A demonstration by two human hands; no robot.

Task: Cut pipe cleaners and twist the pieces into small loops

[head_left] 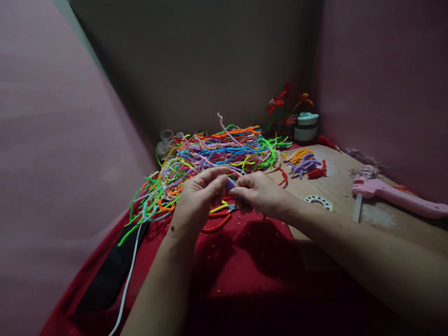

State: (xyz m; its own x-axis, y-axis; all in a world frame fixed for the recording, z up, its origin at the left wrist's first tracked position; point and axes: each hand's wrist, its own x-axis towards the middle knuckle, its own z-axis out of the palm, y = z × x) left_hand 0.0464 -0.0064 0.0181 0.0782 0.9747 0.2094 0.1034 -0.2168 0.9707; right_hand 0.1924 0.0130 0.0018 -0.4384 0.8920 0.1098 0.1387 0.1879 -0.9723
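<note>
My left hand (199, 196) and my right hand (261, 192) meet over a red cloth (245, 261), fingertips pinched together on a small lilac pipe cleaner piece (230, 184). Just behind them lies a big tangled heap of multicoloured pipe cleaners (213, 156). Under my hands rest a pair of cutters with red and yellow handles (219, 217), partly hidden.
A pink glue gun (392, 193) lies on the wooden board (350, 196) at right, beside a white round ring (318, 201). Small bunches of purple, yellow and red pieces (306, 164) sit further back. Red and orange pipe cleaner flowers (285, 105) and a pale round container (306, 126) stand by the wall. A white cable (128, 280) runs along the left.
</note>
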